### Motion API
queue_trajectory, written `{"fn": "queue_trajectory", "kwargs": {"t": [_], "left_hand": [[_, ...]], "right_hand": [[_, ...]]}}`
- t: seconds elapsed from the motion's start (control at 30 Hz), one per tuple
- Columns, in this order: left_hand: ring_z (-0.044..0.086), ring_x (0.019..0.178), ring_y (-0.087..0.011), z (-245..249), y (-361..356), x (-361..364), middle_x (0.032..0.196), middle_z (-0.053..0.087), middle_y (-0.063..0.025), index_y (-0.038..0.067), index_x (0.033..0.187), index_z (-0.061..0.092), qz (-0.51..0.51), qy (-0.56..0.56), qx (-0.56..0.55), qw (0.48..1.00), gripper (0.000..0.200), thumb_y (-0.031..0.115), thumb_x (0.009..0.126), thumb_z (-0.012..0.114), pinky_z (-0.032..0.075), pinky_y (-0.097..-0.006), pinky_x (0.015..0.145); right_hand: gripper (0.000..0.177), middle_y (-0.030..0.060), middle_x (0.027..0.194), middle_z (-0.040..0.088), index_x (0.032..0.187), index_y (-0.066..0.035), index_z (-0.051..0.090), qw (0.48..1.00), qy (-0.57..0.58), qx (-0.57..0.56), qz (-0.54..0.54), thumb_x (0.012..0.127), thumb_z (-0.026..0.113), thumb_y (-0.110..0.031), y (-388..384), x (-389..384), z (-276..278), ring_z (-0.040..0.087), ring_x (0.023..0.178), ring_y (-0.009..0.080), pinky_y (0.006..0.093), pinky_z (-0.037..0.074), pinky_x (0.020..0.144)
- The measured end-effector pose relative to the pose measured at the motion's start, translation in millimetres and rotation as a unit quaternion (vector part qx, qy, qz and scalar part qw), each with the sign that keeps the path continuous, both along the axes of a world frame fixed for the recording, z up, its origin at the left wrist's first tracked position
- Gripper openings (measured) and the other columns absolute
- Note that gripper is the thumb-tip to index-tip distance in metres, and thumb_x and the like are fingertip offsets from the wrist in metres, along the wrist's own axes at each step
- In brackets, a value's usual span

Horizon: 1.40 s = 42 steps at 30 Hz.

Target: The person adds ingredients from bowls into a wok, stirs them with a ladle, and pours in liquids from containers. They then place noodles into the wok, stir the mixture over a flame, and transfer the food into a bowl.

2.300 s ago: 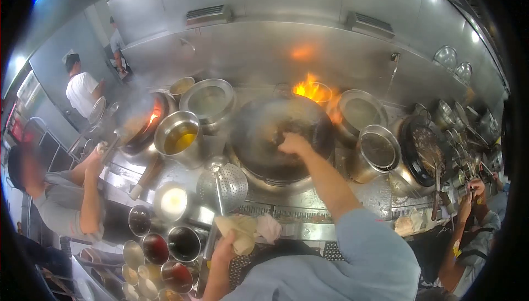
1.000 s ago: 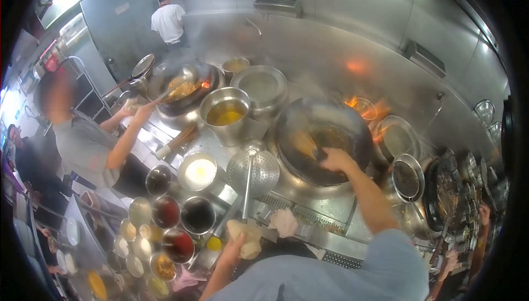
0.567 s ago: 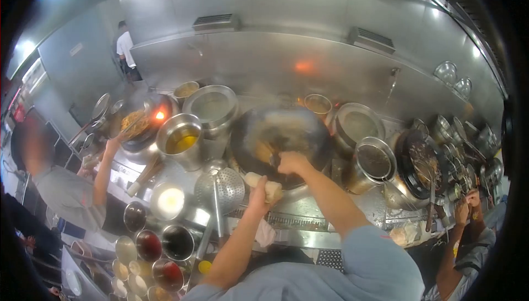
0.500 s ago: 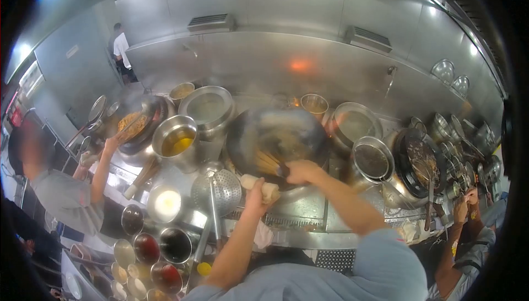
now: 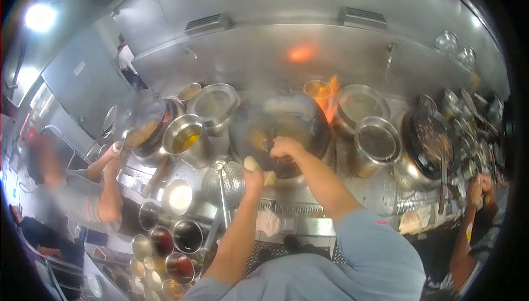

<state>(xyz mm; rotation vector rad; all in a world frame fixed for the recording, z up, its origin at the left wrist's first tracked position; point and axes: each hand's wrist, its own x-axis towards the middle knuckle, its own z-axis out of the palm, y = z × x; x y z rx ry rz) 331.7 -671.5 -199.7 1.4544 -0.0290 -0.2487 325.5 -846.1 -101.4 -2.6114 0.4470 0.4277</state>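
Note:
A large dark wok (image 5: 311, 127) stands in front of me, with steam over it. My left hand (image 5: 254, 181) is closed around its pale, cloth-wrapped handle (image 5: 269, 179) at the near left side. Inside the wok my right hand (image 5: 286, 148) grips a bamboo wok brush (image 5: 257, 137), whose bristles point left and look smeared by motion. The bottom of the wok is partly hidden by steam and my right hand. Just left of my left hand lies a perforated strainer ladle (image 5: 226, 185) with a long handle.
Flames (image 5: 332, 100) rise behind the wok's right side. A pot with yellow oil (image 5: 190, 142) stands left, a strainer over a pot (image 5: 378, 140) right. Sauce containers (image 5: 161, 240) cluster at lower left. Co-workers stand at both sides, one at a wok with food (image 5: 144, 134).
Flames have flared up behind the wok. My right hand and the brush have shifted slightly left and up inside it. The head view has moved a little.

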Motion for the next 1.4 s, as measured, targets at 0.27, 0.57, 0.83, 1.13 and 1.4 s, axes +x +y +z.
{"fn": "queue_trajectory", "kwargs": {"t": [0.27, 0.57, 0.83, 1.13, 1.4], "left_hand": [[0.064, 0.082, -0.0258, 53.7, 61.4, 28.2, 0.099, 0.063, -0.0160, -0.007, 0.112, 0.054, -0.023, -0.042, 0.105, 0.993, 0.038, 0.003, 0.075, 0.058, 0.052, -0.0370, 0.069], [0.057, 0.107, -0.0440, 161.0, 94.0, 17.9, 0.110, 0.060, -0.0313, -0.010, 0.118, 0.048, -0.055, -0.190, 0.327, 0.924, 0.052, 0.016, 0.074, 0.061, 0.044, -0.0453, 0.095], [0.057, 0.107, -0.0441, 191.6, 61.5, 17.7, 0.111, 0.059, -0.0309, -0.008, 0.115, 0.048, -0.020, -0.338, 0.352, 0.873, 0.048, 0.014, 0.074, 0.060, 0.044, -0.0465, 0.092], [0.059, 0.099, -0.0481, 244.9, 25.2, 5.6, 0.106, 0.060, -0.0321, -0.002, 0.117, 0.042, -0.036, -0.390, 0.414, 0.821, 0.046, 0.013, 0.076, 0.059, 0.046, -0.0521, 0.087], [0.059, 0.092, -0.0495, 247.3, 16.0, -44.0, 0.109, 0.056, -0.0303, 0.005, 0.128, 0.039, -0.049, -0.473, 0.398, 0.784, 0.058, 0.010, 0.076, 0.064, 0.048, -0.0528, 0.083]], "right_hand": [[0.064, 0.0111, 0.112, 0.067, 0.126, -0.010, 0.059, 0.986, 0.048, 0.056, -0.149, 0.071, 0.073, -0.038, -56.5, -193.1, 106.8, 0.064, 0.101, 0.0249, 0.0435, 0.057, 0.066], [0.084, 0.0235, 0.125, 0.057, 0.143, -0.002, 0.036, 0.834, -0.270, 0.281, -0.391, 0.069, 0.071, -0.017, 22.0, -311.9, -87.6, 0.058, 0.113, 0.0324, 0.0359, 0.045, 0.096], [0.085, 0.0144, 0.113, 0.062, 0.143, -0.002, 0.037, 0.736, -0.342, 0.297, -0.503, 0.065, 0.072, -0.006, 124.3, -420.3, -165.6, 0.062, 0.092, 0.0216, 0.0301, 0.050, 0.081], [0.081, 0.0220, 0.118, 0.063, 0.141, -0.004, 0.042, 0.735, -0.317, 0.289, -0.524, 0.067, 0.074, -0.017, 119.3, -437.6, -90.3, 0.062, 0.107, 0.0254, 0.0310, 0.047, 0.092], [0.081, 0.0203, 0.099, 0.068, 0.144, -0.013, 0.040, 0.915, -0.341, 0.123, -0.178, 0.071, 0.071, -0.030, 90.8, -272.6, 5.6, 0.067, 0.078, 0.0257, 0.0339, 0.053, 0.074]]}}
